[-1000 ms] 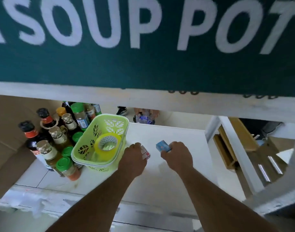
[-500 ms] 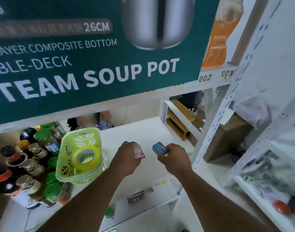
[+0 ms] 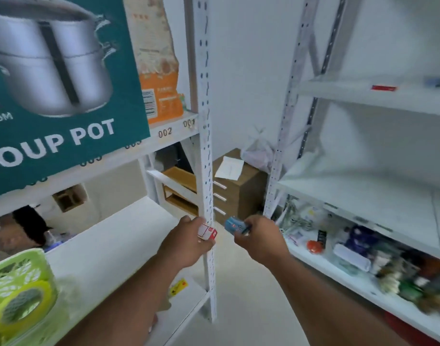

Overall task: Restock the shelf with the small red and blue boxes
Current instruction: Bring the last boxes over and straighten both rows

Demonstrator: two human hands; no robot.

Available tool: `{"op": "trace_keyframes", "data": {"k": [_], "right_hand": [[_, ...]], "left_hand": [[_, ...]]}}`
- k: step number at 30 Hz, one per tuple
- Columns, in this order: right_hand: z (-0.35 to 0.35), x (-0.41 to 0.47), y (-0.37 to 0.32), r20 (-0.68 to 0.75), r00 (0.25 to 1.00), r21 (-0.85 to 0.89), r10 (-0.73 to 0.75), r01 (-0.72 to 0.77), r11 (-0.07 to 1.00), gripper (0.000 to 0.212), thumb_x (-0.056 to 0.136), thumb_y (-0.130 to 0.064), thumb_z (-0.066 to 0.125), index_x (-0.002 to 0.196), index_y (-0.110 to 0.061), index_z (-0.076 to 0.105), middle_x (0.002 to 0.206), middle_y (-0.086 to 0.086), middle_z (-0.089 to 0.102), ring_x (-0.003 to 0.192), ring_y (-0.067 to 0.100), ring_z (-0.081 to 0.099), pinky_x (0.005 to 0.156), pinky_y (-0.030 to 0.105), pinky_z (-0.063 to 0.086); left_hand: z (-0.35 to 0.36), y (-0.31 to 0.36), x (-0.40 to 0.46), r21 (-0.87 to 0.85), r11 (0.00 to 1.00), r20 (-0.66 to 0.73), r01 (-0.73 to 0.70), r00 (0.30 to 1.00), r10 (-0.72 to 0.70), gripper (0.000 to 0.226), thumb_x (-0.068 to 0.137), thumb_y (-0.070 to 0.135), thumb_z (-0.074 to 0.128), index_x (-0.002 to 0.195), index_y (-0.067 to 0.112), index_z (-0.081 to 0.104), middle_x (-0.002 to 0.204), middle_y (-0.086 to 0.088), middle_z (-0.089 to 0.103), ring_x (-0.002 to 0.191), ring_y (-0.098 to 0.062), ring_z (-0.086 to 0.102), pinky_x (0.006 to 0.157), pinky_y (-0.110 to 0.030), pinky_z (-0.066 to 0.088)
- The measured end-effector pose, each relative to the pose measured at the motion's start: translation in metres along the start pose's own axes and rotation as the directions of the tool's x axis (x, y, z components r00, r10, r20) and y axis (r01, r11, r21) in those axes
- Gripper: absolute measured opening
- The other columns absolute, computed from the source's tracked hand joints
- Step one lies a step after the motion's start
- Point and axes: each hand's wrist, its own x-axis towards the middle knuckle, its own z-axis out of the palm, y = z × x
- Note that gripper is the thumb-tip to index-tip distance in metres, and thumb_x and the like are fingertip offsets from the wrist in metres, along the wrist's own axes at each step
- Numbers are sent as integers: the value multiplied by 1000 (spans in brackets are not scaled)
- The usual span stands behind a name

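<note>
My left hand (image 3: 186, 242) grips a small red and white box (image 3: 207, 232) in front of the white upright post of the left rack. My right hand (image 3: 260, 237) holds a small blue box (image 3: 235, 225) just to the right of it, over the aisle floor. The two boxes are a short gap apart. A white shelf (image 3: 109, 248) of the left rack lies below and left of my left hand. A second white rack (image 3: 378, 196) with bare upper shelves stands on the right.
A green basket (image 3: 19, 265) with a roll of yellow tape (image 3: 21, 303) sits at the lower left. A teal soup pot carton (image 3: 64, 96) fills the shelf above. Mixed goods (image 3: 351, 248) crowd the right rack's low shelf. A brown drawer unit (image 3: 238, 186) stands in the corner.
The view has swung right, from the left rack toward the aisle and the right rack. Both hands keep their boxes and have come off the left shelf to the rack's post.
</note>
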Motion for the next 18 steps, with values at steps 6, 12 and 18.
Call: {"op": "trace_keyframes", "data": {"k": [6, 12, 18], "right_hand": [[-75, -22, 63, -110, 988, 16, 107, -106, 994, 29, 76, -38, 71, 99, -21, 72, 90, -2, 72, 74, 17, 67, 66, 35, 59], [-151, -46, 119, -180, 974, 34, 137, -133, 990, 12, 78, -33, 71, 84, -23, 69, 70, -6, 63, 57, 10, 56, 51, 26, 44], [-214, -60, 171, -217, 962, 19, 166, -165, 986, 14, 76, -29, 70, 88, -22, 71, 75, -3, 68, 61, 15, 64, 50, 30, 52]], "left_hand": [[30, 88, 11, -9, 994, 47, -111, 993, 111, 62, 78, 62, 68, 128, 30, 51, 127, 7, 49, 112, -15, 55, 90, -36, 54], [44, 181, 6, 57, 962, 70, -266, 963, 262, 41, 80, 62, 66, 102, 30, 54, 96, 6, 59, 84, -14, 58, 71, -35, 51], [70, 255, 8, -22, 925, 84, -380, 921, 381, 35, 83, 39, 74, 112, 27, 60, 105, 8, 57, 92, -11, 58, 67, -24, 44]]}}
